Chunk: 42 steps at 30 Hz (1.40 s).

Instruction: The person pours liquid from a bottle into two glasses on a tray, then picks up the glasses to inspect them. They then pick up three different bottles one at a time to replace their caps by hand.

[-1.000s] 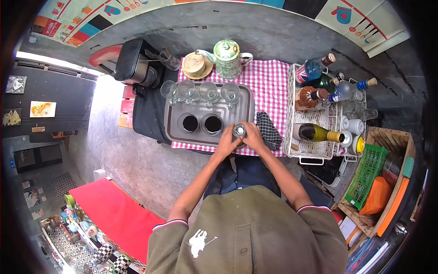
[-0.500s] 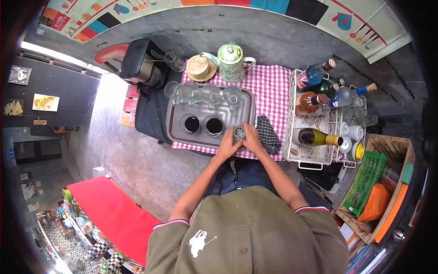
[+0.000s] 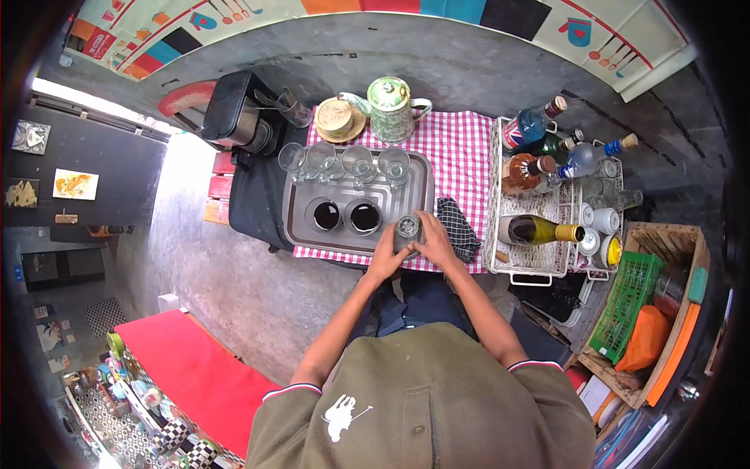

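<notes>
Gripping the small glass (image 3: 407, 227) from both sides, the left hand (image 3: 387, 254) wraps in from the left and the right hand (image 3: 436, 243) closes in from the right, the fingers of both curled tight against its wall. The glass stands upright at the front right corner of the metal tray (image 3: 423, 173), mouth up; whether it rests on the tray or hangs just above it I cannot tell. Just to its left on the tray sit two cups of dark liquid (image 3: 344, 216), side by side and close together. Along the tray's far edge there's a row of four empty glasses (image 3: 341, 159). A dark checked cloth (image 3: 458, 227) lies crumpled right beside the right hand, on the red gingham tablecloth (image 3: 462, 145). Behind the tray stands a green teapot (image 3: 388, 107) — and off to the right, a white wire rack (image 3: 495, 195) with a wine bottle (image 3: 537, 230) lying on its side.
</notes>
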### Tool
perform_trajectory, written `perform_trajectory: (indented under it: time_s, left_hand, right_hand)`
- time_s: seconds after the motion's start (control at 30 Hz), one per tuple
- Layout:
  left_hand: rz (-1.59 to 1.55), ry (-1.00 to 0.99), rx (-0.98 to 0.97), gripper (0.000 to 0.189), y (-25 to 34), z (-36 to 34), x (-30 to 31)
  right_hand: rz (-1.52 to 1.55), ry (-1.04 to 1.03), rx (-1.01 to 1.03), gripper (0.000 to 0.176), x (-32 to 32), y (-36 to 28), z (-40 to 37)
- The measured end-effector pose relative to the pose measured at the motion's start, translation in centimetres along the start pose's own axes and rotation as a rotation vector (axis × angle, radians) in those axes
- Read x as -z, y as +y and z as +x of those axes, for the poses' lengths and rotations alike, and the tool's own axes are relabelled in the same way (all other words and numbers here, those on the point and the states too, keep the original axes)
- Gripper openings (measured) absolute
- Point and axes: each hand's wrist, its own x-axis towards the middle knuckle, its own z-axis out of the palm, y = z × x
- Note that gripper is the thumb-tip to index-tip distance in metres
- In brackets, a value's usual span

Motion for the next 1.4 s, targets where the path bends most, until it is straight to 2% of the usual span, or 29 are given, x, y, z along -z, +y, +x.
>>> perform_trajectory:
  time_s: [0.17, 0.2, 0.3, 0.33, 0.47, 0.7, 0.93, 0.97, 1.0, 1.1, 1.23, 1.27, 1.37, 1.4]
  left_hand:
    - [-0.050, -0.034, 0.023, 0.056, 0.4, -2.6, 1.3]
    - [-0.077, -0.026, 0.037, 0.048, 0.7, -3.2, 1.5]
    - [-0.240, -0.102, 0.117, 0.046, 0.3, -4.5, 2.1]
    - [-0.221, -0.122, 0.106, 0.045, -0.8, -4.8, 1.9]
    - [-0.195, -0.292, 0.051, 0.042, -1.8, -5.6, 2.0]
    - [-0.143, -0.552, -0.109, 0.040, 3.4, -4.5, 0.2]
    - [0.100, -0.686, -0.681, 0.035, 11.5, -0.4, -5.2]
    - [0.136, -0.694, -0.759, 0.034, 12.4, 0.4, -6.4]
    - [0.167, -0.614, -0.857, 0.032, 13.4, 0.9, -7.8]
    - [0.249, -0.557, -0.927, 0.033, 15.2, 3.0, -11.7]
    - [0.751, -0.595, -0.896, 0.038, 14.0, 4.1, -16.3]
    - [0.795, -0.647, -0.813, 0.040, 14.1, 4.0, -16.9]
    - [0.931, -0.691, -0.780, 0.039, 14.1, 4.0, -17.8]
    - [0.861, -0.578, -0.854, 0.040, 12.9, 4.2, -18.3]
  right_hand:
    - [-0.046, 0.120, -0.018, 0.066, 2.3, -1.4, -3.0]
    - [-0.034, 0.163, -0.033, 0.056, 2.5, -1.5, -3.8]
    - [-0.016, 0.228, -0.106, 0.049, 3.0, -2.2, -6.2]
    - [-0.008, 0.277, -0.125, 0.038, 3.2, -2.7, -7.0]
    - [0.051, 0.495, -0.192, 0.023, 3.5, -3.8, -10.4]
    - [-0.086, 0.696, -0.366, 0.022, 6.4, -5.4, -16.7]
    - [-0.217, 0.791, -0.430, 0.022, 10.4, -2.7, -18.9]
    - [-0.241, 0.789, -0.431, 0.022, 11.4, -2.1, -18.9]
    - [-0.221, 0.770, -0.455, 0.025, 12.0, -0.7, -18.8]
    - [-0.364, 0.727, -0.420, 0.029, 13.8, 2.8, -17.9]
    - [-0.426, 0.397, -0.561, 0.029, 15.2, 6.2, -16.0]
    - [-0.437, 0.304, -0.591, 0.033, 15.4, 6.9, -15.3]
    - [-0.423, 0.016, -0.650, 0.039, 16.1, 9.0, -13.3]
    - [-0.398, -0.063, -0.679, 0.040, 16.0, 10.0, -12.6]
